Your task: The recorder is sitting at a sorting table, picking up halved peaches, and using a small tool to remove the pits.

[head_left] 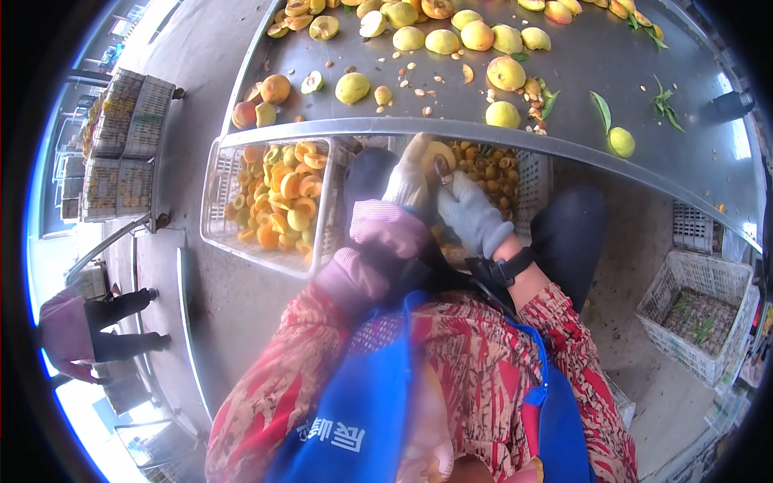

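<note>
The left hand (409,179), in a white knitted glove, reaches forward from a pink-striped cuff (390,220), its fingers stretched toward the metal table's front rim (362,125) and closed against the side of a yellow peach (437,154). The right hand (469,211), in a pale grey glove, comes in from the lower right with a black wristband (513,266) at the wrist; its fingers curl inward and the thumb lies along a small brown piece (441,166), which it grips against the peach. Whether that piece is a tool or a stone cannot be told. The two hands thus meet at the fruit, left and right of it, close together between the person's knees. The peach sits just below the table's rim, over a crate (533,187) of small orange-brown pieces; it looks round, smooth and pale yellow, partly hidden by the gloves. Left of the hands, a white plastic crate (216,235) holds orange and yellow peach halves (278,197), several showing hollowed centres. On the table lie whole yellow peaches (442,42), some blushed red, with scattered stones (535,90) and green leaves (667,103).
</note>
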Demonstrator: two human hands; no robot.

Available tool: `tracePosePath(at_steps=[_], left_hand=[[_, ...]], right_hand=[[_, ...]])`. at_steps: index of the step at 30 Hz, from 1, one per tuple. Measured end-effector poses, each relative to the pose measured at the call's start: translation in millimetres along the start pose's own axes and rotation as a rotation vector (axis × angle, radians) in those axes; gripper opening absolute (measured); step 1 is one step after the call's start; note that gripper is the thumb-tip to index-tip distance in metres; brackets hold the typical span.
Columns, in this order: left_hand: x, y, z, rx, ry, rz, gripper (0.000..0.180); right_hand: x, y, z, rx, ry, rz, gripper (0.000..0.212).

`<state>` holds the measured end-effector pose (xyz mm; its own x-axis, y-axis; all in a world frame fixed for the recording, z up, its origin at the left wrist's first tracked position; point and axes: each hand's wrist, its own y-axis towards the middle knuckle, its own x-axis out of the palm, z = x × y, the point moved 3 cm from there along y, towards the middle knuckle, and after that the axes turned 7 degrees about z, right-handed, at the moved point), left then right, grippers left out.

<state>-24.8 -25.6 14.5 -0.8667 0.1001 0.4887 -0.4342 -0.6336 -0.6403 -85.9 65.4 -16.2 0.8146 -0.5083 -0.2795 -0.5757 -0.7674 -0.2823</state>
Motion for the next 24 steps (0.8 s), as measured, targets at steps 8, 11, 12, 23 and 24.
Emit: tracePosePath(at_steps=[8, 11, 12, 23, 24], left_hand=[[-3, 10, -11, 0.046, 0.058, -0.083, 0.036], [-12, 17, -14, 0.084, 0.089, -0.073, 0.035], [-13, 18, -14, 0.148, 0.11, -0.046, 0.033], [-7, 20, -9, 0.309, 0.245, 0.106, 0.027], [-7, 20, -9, 0.322, 0.222, 0.126, 0.026]], right_hand=[[-4, -2, 18, -0.037, 0.01, 0.044, 0.039], [3, -6, 17, 0.051, 0.156, -0.027, 0.037], [4, -6, 17, 0.084, 0.136, -0.038, 0.037], [-11, -5, -5, 0.059, 0.221, -0.25, 0.033], [-11, -4, -7, 0.079, 0.086, -0.197, 0.034]])
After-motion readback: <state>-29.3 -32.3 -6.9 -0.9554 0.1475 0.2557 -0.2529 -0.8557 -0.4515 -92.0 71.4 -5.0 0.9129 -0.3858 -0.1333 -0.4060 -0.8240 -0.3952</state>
